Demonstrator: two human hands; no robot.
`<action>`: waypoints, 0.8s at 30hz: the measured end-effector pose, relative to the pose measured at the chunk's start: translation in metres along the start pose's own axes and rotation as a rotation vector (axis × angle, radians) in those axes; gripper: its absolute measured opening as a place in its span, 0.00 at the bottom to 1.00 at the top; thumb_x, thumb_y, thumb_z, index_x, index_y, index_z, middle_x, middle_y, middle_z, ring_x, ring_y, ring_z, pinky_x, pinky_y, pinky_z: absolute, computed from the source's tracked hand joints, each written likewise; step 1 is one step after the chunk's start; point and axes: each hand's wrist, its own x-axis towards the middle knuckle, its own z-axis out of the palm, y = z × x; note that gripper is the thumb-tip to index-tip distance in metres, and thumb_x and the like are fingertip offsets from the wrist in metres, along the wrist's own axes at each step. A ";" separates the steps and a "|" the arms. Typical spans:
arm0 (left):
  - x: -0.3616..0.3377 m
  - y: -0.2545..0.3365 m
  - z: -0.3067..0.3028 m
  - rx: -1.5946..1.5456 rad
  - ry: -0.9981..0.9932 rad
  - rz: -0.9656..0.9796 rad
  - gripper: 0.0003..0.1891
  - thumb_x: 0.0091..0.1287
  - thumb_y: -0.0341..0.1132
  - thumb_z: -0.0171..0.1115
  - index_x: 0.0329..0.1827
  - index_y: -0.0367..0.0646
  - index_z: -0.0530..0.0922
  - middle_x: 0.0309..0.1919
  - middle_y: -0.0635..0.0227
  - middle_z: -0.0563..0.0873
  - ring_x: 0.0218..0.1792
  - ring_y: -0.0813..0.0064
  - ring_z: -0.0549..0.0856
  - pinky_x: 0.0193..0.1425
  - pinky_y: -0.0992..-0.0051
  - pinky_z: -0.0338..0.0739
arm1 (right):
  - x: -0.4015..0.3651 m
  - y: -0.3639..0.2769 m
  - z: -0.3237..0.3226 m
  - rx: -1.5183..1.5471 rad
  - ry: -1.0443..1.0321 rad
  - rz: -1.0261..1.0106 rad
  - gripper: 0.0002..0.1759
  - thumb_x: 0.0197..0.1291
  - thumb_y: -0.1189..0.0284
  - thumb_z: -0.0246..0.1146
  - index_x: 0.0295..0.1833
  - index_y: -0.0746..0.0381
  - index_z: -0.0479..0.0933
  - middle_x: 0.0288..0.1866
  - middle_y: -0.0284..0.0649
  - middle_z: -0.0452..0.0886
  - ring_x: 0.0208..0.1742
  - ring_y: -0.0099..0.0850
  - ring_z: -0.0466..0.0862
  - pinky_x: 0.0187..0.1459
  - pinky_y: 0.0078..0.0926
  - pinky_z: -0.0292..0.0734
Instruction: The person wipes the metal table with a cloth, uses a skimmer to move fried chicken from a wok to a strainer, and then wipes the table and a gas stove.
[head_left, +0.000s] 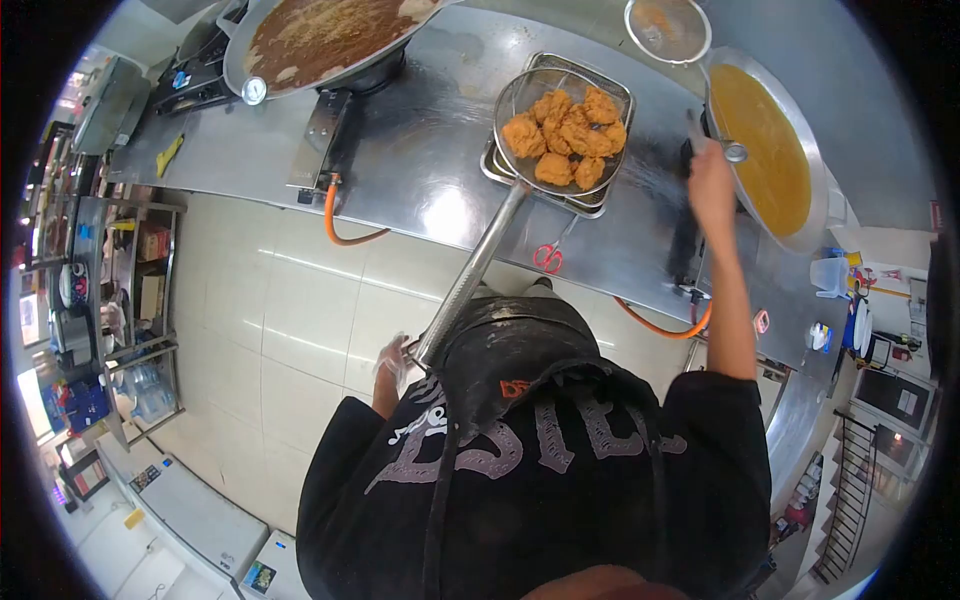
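Observation:
My left hand [393, 362], in a clear plastic glove, is at the hooked end of a long metal handle, its fingers closed around it. That handle belongs to a wire strainer [511, 150] over a rack tray [622, 83] on the steel counter. Several pieces of golden fried chicken [575, 133] lie in the strainer. My right hand [711, 178] reaches to the near rim of a wok of yellow oil [755, 150], fingers closed. A thin grey thing shows at its fingertips, too blurred to name. A fine-mesh skimmer [668, 28] lies beyond it.
A second wok [320, 45] with foamy brown oil and a dial thermometer [254, 91] stands at the left. Red-handled scissors [548, 258] lie near the edge of the counter [430, 180]. Orange gas hoses [345, 232] hang by the burners. Shelving [150, 300] stands at left.

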 end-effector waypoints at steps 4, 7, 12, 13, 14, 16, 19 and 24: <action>0.027 -0.062 -0.048 -0.051 -0.079 -0.023 0.15 0.71 0.47 0.47 0.49 0.47 0.73 0.45 0.60 0.84 0.43 0.64 0.82 0.50 0.63 0.73 | -0.017 0.050 0.101 -0.470 -0.206 -0.059 0.21 0.64 0.77 0.45 0.63 0.64 0.59 0.47 0.59 0.76 0.44 0.58 0.80 0.45 0.48 0.78; 0.036 -0.090 -0.058 -0.271 -0.124 0.115 0.15 0.61 0.45 0.60 0.33 0.39 0.77 0.22 0.66 0.76 0.22 0.64 0.78 0.23 0.65 0.71 | -0.023 0.057 0.108 -0.503 -0.283 0.005 0.22 0.63 0.78 0.45 0.64 0.63 0.59 0.48 0.59 0.75 0.44 0.58 0.80 0.45 0.47 0.78; 0.018 -0.082 -0.052 0.516 -0.019 0.597 0.16 0.60 0.46 0.60 0.29 0.40 0.76 0.18 0.66 0.76 0.20 0.62 0.77 0.22 0.64 0.69 | -0.021 0.056 0.103 -0.178 0.000 -0.071 0.16 0.67 0.72 0.45 0.56 0.64 0.69 0.37 0.53 0.80 0.39 0.53 0.82 0.40 0.45 0.77; 0.017 -0.081 -0.053 0.648 0.003 0.707 0.16 0.60 0.47 0.60 0.29 0.40 0.76 0.17 0.66 0.75 0.19 0.62 0.77 0.21 0.64 0.69 | -0.022 0.049 0.100 -0.077 0.058 -0.066 0.15 0.68 0.70 0.45 0.54 0.64 0.71 0.34 0.51 0.80 0.37 0.50 0.83 0.38 0.43 0.76; 0.017 -0.078 -0.055 0.762 0.021 0.826 0.16 0.60 0.47 0.61 0.28 0.41 0.76 0.17 0.65 0.75 0.19 0.62 0.76 0.21 0.64 0.69 | -0.022 0.042 0.099 0.122 0.029 -0.026 0.16 0.69 0.66 0.46 0.52 0.64 0.73 0.28 0.46 0.79 0.32 0.42 0.81 0.34 0.38 0.75; 0.021 -0.071 -0.058 0.817 -0.025 0.852 0.16 0.60 0.47 0.60 0.28 0.41 0.76 0.17 0.65 0.75 0.19 0.61 0.76 0.22 0.64 0.69 | -0.024 0.033 0.097 0.503 -0.018 0.168 0.17 0.69 0.60 0.50 0.49 0.63 0.75 0.23 0.37 0.75 0.25 0.28 0.76 0.26 0.27 0.71; 0.033 -0.050 -0.063 0.743 -0.151 0.682 0.14 0.61 0.45 0.59 0.30 0.41 0.76 0.18 0.64 0.76 0.20 0.62 0.77 0.23 0.65 0.70 | -0.022 0.004 0.093 1.181 -0.065 0.583 0.14 0.66 0.61 0.55 0.47 0.60 0.74 0.23 0.29 0.70 0.17 0.17 0.65 0.16 0.15 0.58; 0.055 -0.008 -0.053 0.604 -0.263 0.502 0.12 0.62 0.41 0.57 0.33 0.40 0.76 0.21 0.63 0.78 0.22 0.64 0.78 0.26 0.67 0.72 | -0.017 -0.036 0.011 1.466 -0.170 0.506 0.12 0.69 0.67 0.50 0.48 0.65 0.72 0.21 0.24 0.62 0.17 0.14 0.59 0.14 0.11 0.50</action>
